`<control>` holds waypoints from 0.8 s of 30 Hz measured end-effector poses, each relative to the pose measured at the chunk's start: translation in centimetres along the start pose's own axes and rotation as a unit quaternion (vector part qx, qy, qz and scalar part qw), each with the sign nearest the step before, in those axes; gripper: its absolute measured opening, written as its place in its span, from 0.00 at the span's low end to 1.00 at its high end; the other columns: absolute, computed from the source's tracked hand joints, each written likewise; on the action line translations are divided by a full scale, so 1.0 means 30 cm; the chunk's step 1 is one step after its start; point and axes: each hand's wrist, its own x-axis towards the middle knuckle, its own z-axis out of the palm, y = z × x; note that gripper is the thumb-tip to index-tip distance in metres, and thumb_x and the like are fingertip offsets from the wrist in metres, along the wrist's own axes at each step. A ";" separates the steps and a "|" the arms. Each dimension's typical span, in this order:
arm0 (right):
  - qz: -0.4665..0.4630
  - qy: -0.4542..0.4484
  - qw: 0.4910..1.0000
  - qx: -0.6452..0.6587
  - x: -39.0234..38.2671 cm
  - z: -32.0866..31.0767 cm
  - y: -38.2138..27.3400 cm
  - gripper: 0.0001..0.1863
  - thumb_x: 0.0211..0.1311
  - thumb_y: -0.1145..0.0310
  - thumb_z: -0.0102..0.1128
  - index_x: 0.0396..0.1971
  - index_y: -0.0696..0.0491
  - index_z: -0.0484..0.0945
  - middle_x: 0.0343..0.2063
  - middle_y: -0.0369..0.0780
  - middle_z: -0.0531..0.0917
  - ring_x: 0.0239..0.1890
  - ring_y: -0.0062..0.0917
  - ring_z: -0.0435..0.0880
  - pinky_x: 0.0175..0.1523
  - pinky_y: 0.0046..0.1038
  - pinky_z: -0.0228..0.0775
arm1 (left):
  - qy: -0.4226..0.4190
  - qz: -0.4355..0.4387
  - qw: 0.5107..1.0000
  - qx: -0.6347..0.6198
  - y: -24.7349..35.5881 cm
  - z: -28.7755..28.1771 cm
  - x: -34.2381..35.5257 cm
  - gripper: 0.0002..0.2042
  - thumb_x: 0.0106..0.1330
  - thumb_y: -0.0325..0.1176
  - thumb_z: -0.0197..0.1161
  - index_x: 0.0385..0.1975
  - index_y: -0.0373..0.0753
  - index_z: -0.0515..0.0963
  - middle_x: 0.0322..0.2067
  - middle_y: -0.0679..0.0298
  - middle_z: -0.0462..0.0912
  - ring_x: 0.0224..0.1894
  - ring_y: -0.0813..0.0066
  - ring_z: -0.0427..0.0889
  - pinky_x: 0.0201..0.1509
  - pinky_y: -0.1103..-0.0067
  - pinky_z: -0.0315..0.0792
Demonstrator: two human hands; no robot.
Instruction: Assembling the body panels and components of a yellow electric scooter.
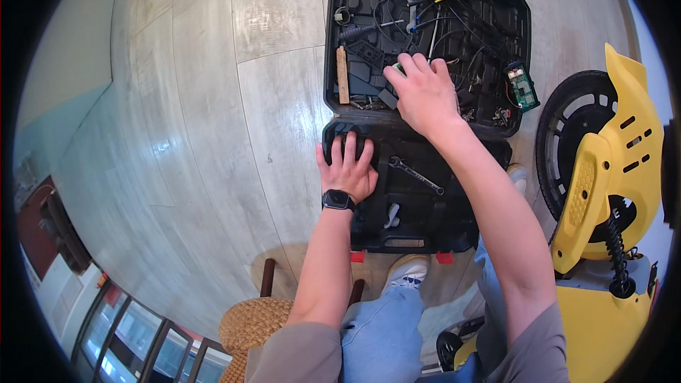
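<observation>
A black plastic tool case (425, 241) lies unfolded on the floor in front of me. My left hand (347, 167), a watch on its wrist, rests flat with fingers spread on the near half, by its left edge. In that half are a combination wrench (417, 174) and a small white-grey piece (391, 216). My right hand (425, 96) is over the far half with fingers bent down and closed; a bit of green shows by its fingers, but what it holds is hidden. Around it lie cables (454, 28), a wooden strip (342, 74) and a soldering-iron-like tool (358, 32).
A green circuit board (523, 89) sits at the case's right edge. On the right stands a yellow vehicle (589, 191) with a black wheel (560, 135). A woven stool (252, 326) is at the lower left. My feet are by the case's near edge.
</observation>
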 end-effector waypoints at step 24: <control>-0.018 -0.095 0.969 0.228 -0.006 0.031 -0.169 0.14 0.58 0.69 0.53 0.44 0.51 0.80 0.39 0.43 0.80 0.47 0.37 0.77 0.51 0.36 0.74 | 0.009 -0.004 1.000 -0.002 -0.005 0.013 -0.005 0.25 0.46 0.42 0.59 0.49 0.53 0.76 0.56 0.61 0.70 0.59 0.59 0.66 0.65 0.46 0.49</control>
